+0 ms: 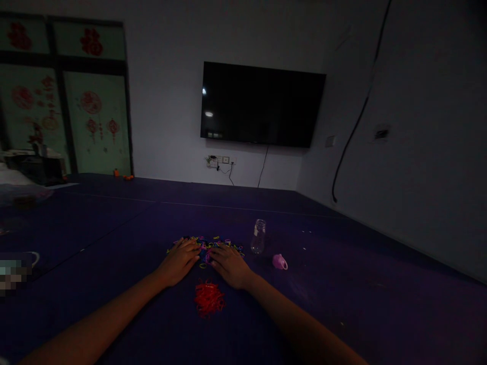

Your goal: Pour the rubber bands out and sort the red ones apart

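Observation:
A spread of small multicoloured rubber bands (pixel 207 245) lies on the dark purple surface (pixel 152 324). My left hand (pixel 179 261) rests palm down on its left side, fingers stretched out. On the right side of the same bands lies my right hand (pixel 231 264), also flat with its fingers extended. Nearer to me, between my forearms, is a separate heap of red rubber bands (pixel 209 298). A clear bottle without a lid (pixel 258 237) stands upright just right of the bands. Beside it sits a pink cap with a loop handle (pixel 280 262). What lies under my palms is hidden.
A large black television (pixel 262 106) hangs on the far wall, with sockets and cables (pixel 220 161) below. At the far left, small orange objects (pixel 124 176) lie near the glass doors (pixel 95 121). A pixelated patch (pixel 13 274) covers something at the left edge.

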Demonstrator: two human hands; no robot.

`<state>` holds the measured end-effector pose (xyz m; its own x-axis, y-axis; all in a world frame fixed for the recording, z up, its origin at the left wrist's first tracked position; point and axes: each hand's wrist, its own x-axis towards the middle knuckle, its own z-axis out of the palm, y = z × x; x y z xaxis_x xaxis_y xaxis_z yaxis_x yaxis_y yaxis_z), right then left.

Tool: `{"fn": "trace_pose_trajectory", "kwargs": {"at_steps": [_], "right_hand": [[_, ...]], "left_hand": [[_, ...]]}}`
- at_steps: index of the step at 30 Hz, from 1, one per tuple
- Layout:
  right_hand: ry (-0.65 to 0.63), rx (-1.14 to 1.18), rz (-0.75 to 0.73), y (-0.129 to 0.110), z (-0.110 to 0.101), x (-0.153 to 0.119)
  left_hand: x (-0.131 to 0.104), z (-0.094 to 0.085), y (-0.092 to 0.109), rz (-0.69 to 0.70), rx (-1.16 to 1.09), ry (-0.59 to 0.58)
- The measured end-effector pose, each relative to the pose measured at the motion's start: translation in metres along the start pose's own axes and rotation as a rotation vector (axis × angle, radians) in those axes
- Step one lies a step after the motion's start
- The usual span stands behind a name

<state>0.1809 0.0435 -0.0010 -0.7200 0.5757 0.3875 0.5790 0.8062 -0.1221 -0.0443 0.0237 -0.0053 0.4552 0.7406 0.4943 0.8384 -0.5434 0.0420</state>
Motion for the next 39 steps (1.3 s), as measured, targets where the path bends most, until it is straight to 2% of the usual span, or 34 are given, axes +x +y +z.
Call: {"fn": "trace_pose_trajectory", "kwargs": {"at_steps": [7, 15, 27, 39], "right_hand": [[-0.008, 0.000, -0.016, -0.001, -0.004, 0.001], [0.016, 0.012, -0.001, -0.001, -0.005, -0.001], [0.018, 0.011, 0.013, 0.003, -0.003, 0.001], [0.004, 0.024, 0.073, 0.002, -0.004, 0.002]], "left_hand": [[0.003, -0.003, -0.004, -0.040, -0.038, 0.174], [0.003, -0.010, -0.002, -0.189, -0.144, 0.259], [0.004, -0.003, 0.001, 0.018, -0.068, 0.252], [0.004, -0.004, 0.002, 0.025, -0.073, 0.197]]}}
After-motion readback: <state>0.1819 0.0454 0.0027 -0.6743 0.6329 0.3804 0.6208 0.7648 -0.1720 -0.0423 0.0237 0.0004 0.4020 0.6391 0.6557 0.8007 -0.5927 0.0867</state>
